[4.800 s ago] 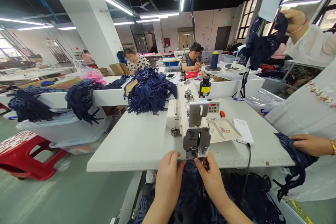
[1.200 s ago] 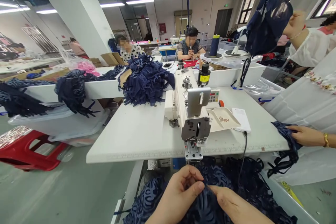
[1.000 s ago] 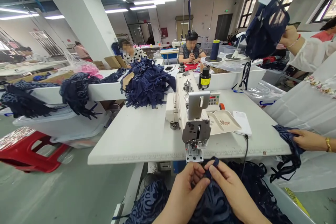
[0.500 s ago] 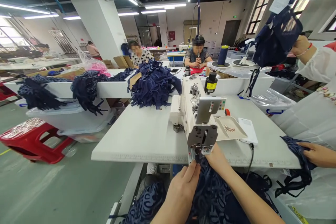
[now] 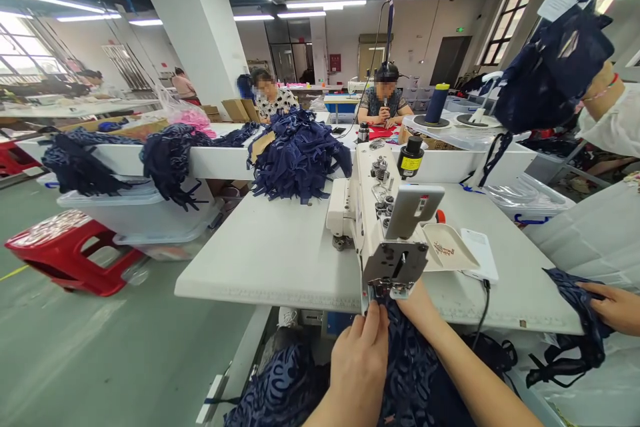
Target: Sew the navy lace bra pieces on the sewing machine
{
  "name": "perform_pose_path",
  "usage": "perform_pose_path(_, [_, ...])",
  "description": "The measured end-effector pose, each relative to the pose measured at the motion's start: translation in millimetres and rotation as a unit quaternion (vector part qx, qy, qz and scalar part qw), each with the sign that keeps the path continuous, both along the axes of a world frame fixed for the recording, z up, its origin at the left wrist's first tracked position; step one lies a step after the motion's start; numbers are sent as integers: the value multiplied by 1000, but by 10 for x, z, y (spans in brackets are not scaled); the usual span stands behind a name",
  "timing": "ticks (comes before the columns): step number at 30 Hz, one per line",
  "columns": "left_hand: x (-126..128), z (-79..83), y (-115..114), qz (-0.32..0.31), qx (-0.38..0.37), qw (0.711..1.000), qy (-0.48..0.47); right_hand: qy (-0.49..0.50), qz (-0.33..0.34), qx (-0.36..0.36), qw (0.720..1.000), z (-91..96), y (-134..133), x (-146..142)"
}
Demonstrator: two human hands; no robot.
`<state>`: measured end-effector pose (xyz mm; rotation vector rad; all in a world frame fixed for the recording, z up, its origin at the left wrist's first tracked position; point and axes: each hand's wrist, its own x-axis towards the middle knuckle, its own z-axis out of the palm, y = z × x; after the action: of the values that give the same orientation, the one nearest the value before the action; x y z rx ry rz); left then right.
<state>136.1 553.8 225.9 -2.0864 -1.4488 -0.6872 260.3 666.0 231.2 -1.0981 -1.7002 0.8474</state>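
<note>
A white industrial sewing machine (image 5: 367, 207) stands on the table in front of me, its dark metal needle-head plate (image 5: 396, 265) facing me. Navy patterned fabric (image 5: 410, 363) lies under the needle area and hangs down over the table's front edge toward my lap. My left hand (image 5: 361, 353) presses its closed fingertips on the fabric just below the presser foot. My right hand (image 5: 416, 305) is at the fabric on the other side of the needle; the machine head hides its fingers. More patterned navy fabric (image 5: 280, 380) lies in my lap.
A heap of navy strap pieces (image 5: 303, 160) sits behind the machine. Right of it are a beige tray (image 5: 453, 250) with small parts and a white box (image 5: 479, 253). At the right, a co-worker's hand (image 5: 617, 307) holds navy garments. A red stool (image 5: 67, 250) stands left.
The view has shifted slightly, moving the scene to the right. My hands stay close to the needle area, with the fabric still under it.
</note>
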Motion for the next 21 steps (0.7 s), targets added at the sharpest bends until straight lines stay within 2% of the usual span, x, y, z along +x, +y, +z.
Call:
perform_pose_path(10, [54, 32, 24, 12, 10, 1000, -1, 16, -4, 43, 999, -60, 45, 9])
perform_pose_path(17, [57, 47, 21, 16, 16, 1000, 7, -10, -15, 29, 999, -189, 81, 43])
perform_pose_path(21, [86, 15, 32, 18, 19, 1000, 0, -20, -12, 30, 999, -165, 77, 31])
